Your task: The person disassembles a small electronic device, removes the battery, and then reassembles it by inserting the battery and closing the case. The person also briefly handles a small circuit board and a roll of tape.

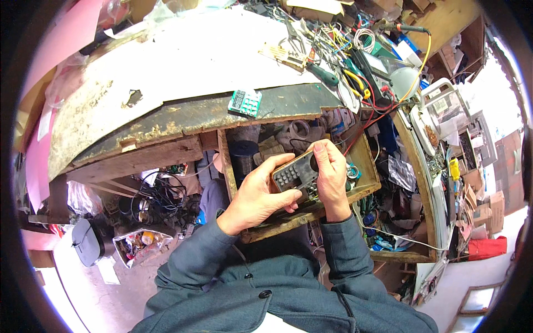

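worn workbench (183, 115), brightly lit | open wooden drawer (287, 223) | pale floor (119, 297)

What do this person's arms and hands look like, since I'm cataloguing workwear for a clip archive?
The left hand and right hand wear no gloves, and no ring or watch shows. The left sleeve and right sleeve are plain dark blue-grey, reaching about to the wrists, with creases, and match the buttoned coat.

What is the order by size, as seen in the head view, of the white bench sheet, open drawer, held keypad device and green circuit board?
1. White bench sheet
2. Open drawer
3. Keypad device, partly covered by the left hand and right hand
4. Green circuit board
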The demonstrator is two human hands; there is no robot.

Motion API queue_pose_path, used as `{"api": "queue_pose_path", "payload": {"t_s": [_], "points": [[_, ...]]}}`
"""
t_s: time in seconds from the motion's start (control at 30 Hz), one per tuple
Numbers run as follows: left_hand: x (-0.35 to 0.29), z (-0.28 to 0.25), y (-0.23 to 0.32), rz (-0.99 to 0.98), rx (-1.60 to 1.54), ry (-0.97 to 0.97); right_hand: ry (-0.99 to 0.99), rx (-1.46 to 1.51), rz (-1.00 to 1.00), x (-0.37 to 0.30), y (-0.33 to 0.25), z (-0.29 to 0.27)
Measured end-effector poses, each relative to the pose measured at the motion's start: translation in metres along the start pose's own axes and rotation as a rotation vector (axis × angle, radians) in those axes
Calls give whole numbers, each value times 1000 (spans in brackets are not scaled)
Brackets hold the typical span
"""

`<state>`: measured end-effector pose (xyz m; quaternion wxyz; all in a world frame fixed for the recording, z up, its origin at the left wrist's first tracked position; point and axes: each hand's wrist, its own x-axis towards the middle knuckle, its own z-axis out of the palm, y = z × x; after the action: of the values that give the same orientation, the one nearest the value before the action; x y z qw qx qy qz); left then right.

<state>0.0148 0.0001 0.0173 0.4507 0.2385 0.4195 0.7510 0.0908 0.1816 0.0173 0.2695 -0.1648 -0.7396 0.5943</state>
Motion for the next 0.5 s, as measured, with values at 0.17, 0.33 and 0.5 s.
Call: {"api": "queue_pose_path", "payload": {"t_s": [0.17,0.33,0.5], "points": [[-1,-3,2,-32,-35,-17,4,-60,-67,1,-2,2],[0,-2,1,-1,-81,8,-43,-30,-10,5,-9,0],[7,-5,-7,102,-63,78,-66,151,159,7,-16,-6]]}}
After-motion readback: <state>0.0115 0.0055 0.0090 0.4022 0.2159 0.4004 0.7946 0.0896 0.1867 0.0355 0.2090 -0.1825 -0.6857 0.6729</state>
